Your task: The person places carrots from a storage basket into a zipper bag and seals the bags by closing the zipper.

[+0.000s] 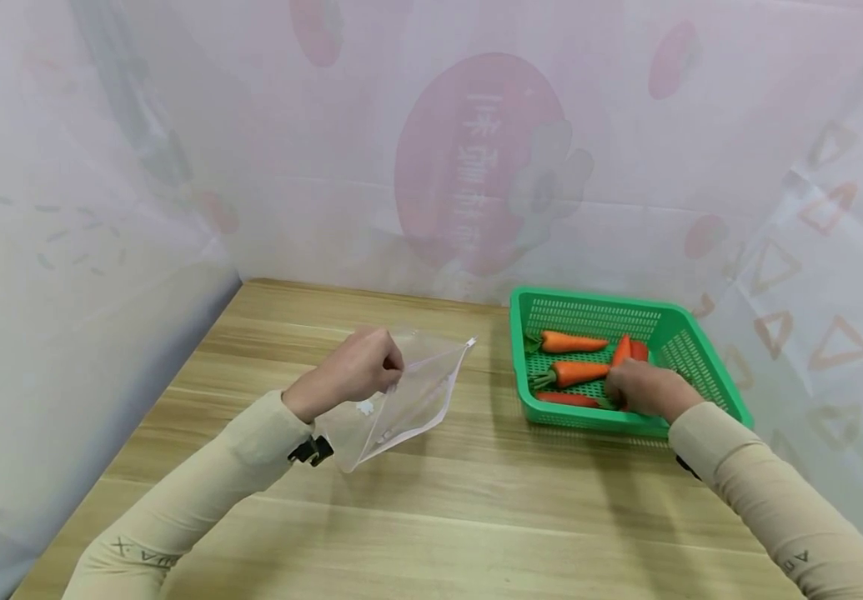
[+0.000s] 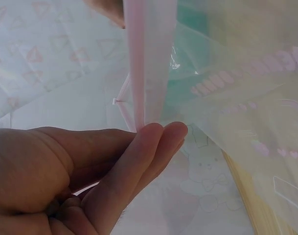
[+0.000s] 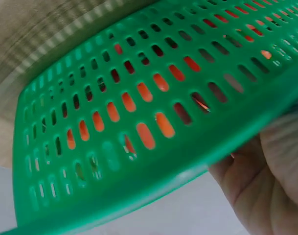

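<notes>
We see a person's left hand (image 1: 356,371) pinching the top edge of a clear zip bag (image 1: 401,400), fingers curled round it and holding it up above the wooden table (image 1: 476,500), its lower corner near the sleeve. The right hand (image 1: 644,390) reaches into the green basket (image 1: 701,358) at the table's right, down among the carrots (image 1: 577,372) and over one of them; whether its fingers have closed round a carrot we cannot tell
</notes>
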